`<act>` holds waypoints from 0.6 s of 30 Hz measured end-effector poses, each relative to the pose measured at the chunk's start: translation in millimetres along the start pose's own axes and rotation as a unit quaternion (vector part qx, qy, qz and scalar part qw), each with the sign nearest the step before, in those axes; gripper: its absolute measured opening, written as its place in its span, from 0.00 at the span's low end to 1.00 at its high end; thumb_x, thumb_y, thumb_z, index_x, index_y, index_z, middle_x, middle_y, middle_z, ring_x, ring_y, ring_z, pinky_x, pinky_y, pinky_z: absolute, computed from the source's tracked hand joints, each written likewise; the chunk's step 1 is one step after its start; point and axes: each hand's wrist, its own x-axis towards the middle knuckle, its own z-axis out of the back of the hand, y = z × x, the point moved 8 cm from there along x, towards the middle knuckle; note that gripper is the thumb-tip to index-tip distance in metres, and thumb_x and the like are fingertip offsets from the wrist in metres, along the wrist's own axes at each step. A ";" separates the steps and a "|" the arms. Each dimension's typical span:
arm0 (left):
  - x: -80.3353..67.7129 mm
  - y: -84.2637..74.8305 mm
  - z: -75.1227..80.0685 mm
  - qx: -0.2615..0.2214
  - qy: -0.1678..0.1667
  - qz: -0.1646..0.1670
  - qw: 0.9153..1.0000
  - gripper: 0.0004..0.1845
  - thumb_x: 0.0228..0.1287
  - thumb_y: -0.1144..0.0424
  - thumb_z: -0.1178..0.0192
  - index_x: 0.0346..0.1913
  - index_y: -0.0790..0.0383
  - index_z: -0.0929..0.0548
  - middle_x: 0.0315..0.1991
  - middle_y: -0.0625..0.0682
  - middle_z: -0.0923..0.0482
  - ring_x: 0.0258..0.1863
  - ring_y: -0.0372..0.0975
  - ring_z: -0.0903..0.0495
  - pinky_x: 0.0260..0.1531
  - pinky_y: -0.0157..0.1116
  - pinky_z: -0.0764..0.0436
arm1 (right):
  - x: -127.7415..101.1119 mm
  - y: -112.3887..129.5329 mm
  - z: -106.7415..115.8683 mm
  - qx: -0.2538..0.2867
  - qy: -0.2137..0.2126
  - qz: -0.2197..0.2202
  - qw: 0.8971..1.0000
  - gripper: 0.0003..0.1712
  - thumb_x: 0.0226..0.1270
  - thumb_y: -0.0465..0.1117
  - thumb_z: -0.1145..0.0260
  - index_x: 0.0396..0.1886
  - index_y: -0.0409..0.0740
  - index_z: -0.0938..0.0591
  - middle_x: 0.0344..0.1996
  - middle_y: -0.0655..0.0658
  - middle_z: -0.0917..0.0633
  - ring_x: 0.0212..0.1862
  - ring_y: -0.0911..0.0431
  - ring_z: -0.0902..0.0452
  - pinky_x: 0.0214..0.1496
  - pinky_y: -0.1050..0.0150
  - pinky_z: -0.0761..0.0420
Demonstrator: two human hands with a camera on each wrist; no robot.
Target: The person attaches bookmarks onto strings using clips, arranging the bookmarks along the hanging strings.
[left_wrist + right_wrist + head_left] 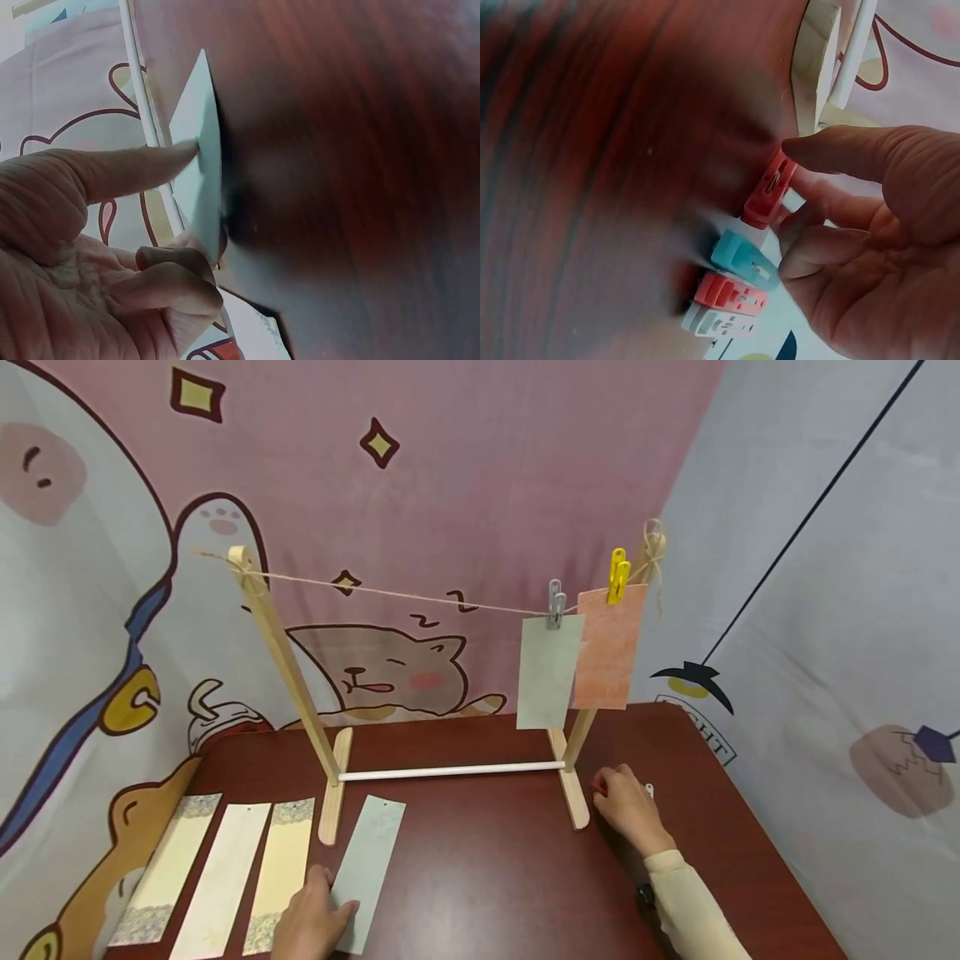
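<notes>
Cartoon-printed cloth walls enclose a dark red table (480, 877). From left to right I count three cream strips (222, 878) lying side by side, then one pale green strip (366, 870) just right of them, near the left foot of a wooden rack (279, 643). My left hand (309, 927) rests on that green strip's near end; the left wrist view shows the forefinger (142, 166) straight against its face and the lower fingers curled under its edge, so it is pinched there. I judge this strip light, thin and bendable, likely to slide on the polished wood; it is best taken at a short end, which the fingers have lifted off the table.

A string (420, 596) spans the rack top. Two cards hang at its right end: a grey-green card (547, 672) under a grey peg (555, 603), and an orange card (609, 647) under a yellow peg (618, 575).

Right of the rack's foot, my right hand (628, 807) pinches a red peg (769, 189) between thumb and fingers. Beside it I count three more pegs: blue (742, 259), pinkish red (729, 292), white (714, 322). Small, stiff, sprung plastic; grip by the sides.
</notes>
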 end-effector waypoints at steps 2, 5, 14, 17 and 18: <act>0.9 0.6 0.7 0.002 0.001 -0.003 1.000 0.30 0.53 0.62 0.15 0.48 0.72 0.25 0.32 0.63 0.17 0.31 0.55 0.15 0.28 0.54 0.19 | 0.9 -0.2 -0.1 -0.004 -0.010 0.008 1.000 0.05 0.66 0.31 0.26 0.33 0.41 0.16 0.36 0.40 0.22 0.30 0.50 0.27 0.31 0.51 0.25; -2.5 -1.9 4.4 0.004 0.006 0.006 1.000 0.27 0.54 0.63 0.16 0.48 0.71 0.22 0.32 0.62 0.16 0.31 0.53 0.15 0.30 0.53 0.18 | 0.7 -2.0 -2.0 -0.007 -0.016 0.014 1.000 0.10 0.66 0.32 0.25 0.28 0.44 0.17 0.32 0.44 0.23 0.28 0.52 0.28 0.30 0.54 0.25; -17.3 -28.4 33.9 -0.063 0.000 -0.052 0.997 0.10 0.64 0.72 0.25 0.35 0.67 0.18 0.23 0.49 0.23 0.24 0.42 0.25 0.25 0.42 0.26 | -5.8 -6.7 6.7 -0.002 -0.065 0.020 0.998 0.13 0.67 0.35 0.20 0.27 0.45 0.18 0.28 0.46 0.21 0.28 0.51 0.25 0.31 0.51 0.23; -16.7 -29.5 39.0 -0.100 -0.008 -0.065 0.993 0.09 0.64 0.73 0.24 0.32 0.65 0.17 0.23 0.47 0.24 0.24 0.41 0.27 0.26 0.38 0.28 | -9.5 -2.0 16.6 0.000 -0.108 0.034 0.994 0.11 0.65 0.35 0.18 0.31 0.42 0.15 0.29 0.44 0.19 0.29 0.49 0.23 0.33 0.47 0.20; -16.3 -29.2 40.3 -0.113 -0.009 -0.066 0.991 0.09 0.64 0.73 0.24 0.32 0.65 0.16 0.23 0.46 0.24 0.25 0.40 0.27 0.26 0.37 0.28 | -10.8 0.2 20.2 0.004 -0.121 0.037 0.992 0.10 0.65 0.35 0.18 0.34 0.41 0.15 0.30 0.43 0.18 0.30 0.49 0.22 0.34 0.46 0.20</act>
